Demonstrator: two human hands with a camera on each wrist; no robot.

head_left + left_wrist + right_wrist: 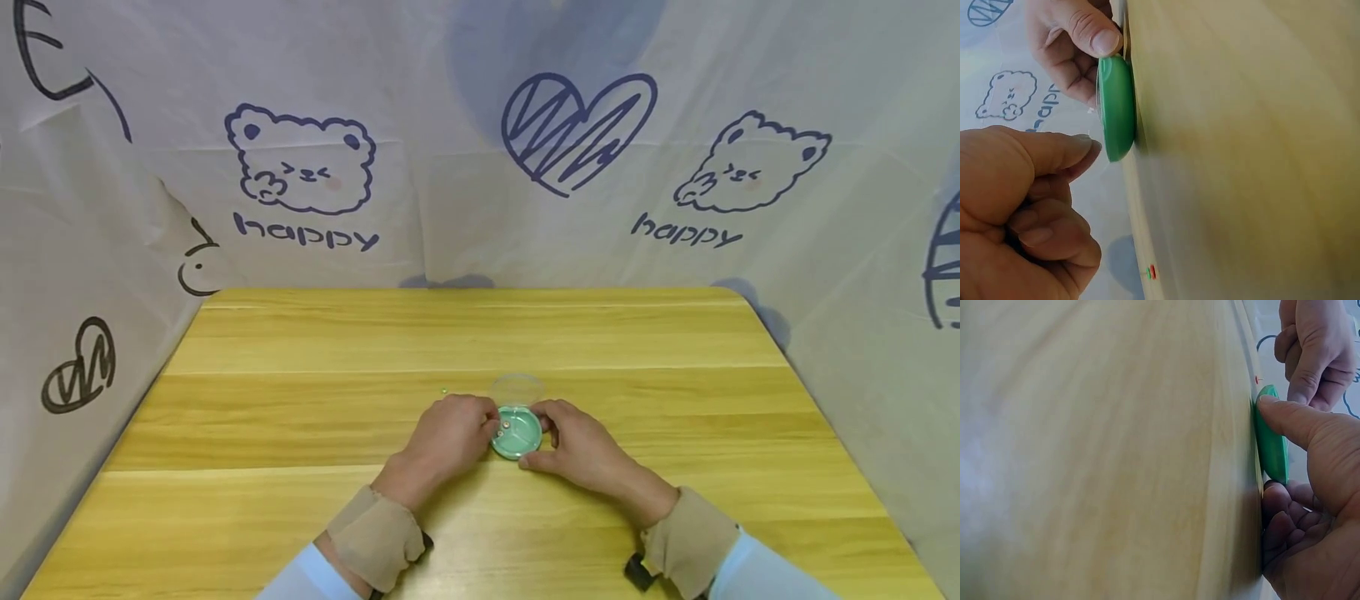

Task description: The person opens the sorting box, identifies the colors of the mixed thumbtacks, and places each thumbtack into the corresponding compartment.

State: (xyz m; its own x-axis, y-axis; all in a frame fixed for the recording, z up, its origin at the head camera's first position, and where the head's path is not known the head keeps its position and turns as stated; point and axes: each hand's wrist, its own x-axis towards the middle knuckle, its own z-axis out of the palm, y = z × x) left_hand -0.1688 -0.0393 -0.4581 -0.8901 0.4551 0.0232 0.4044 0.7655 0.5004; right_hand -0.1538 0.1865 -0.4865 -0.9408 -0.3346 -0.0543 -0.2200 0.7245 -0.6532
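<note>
A round green compartment case (517, 432) lies on the table with its clear lid (517, 385) tipped back. Two tiny round pieces (506, 425) sit in its left compartment. My right hand (581, 442) grips the case from the right, thumb (1288, 419) on the near rim, fingers behind. At the left rim is my left hand (453, 433), its thumb and index fingertips (1079, 150) pinched together; I cannot tell whether anything tiny is between them. Left of the case on the tabletop lies a small red and green stud-like piece (1151, 272) with a thin pin.
The wooden table (300, 417) extends around the case on all sides. A pale cloth (450, 208) with blue drawings hangs behind its far edge and along both sides. Tan cuffs (377, 537) wrap both wrists.
</note>
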